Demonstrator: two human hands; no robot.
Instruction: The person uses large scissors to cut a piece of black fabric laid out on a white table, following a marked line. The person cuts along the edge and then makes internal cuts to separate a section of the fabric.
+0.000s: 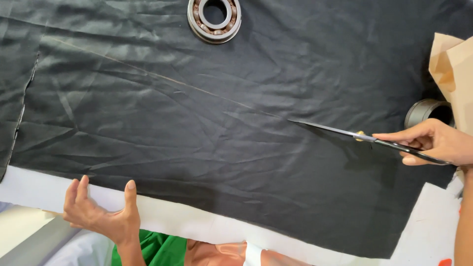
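Left hand (101, 214) open at near table (167, 219) edge, fingers curled, holding nothing. White table under black cloth (197, 133), wrinkled, chalk line across it. Right hand (436, 143) grips scissors (345, 132) at right edge, long axis left-right, tips pointing left on cloth. Brown paper (453, 69) far right, dark cylinder (427, 111) beside, bearing (214, 18) at far edge.

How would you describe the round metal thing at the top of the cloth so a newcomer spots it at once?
Start from the black cloth that covers most of the table and follow it to its far edge, a little left of centre. There lies a ball bearing, flat on the cloth. It is the only shiny steel ring, with brownish balls between its two races, unlike the dark pipe-like cylinder at the right.
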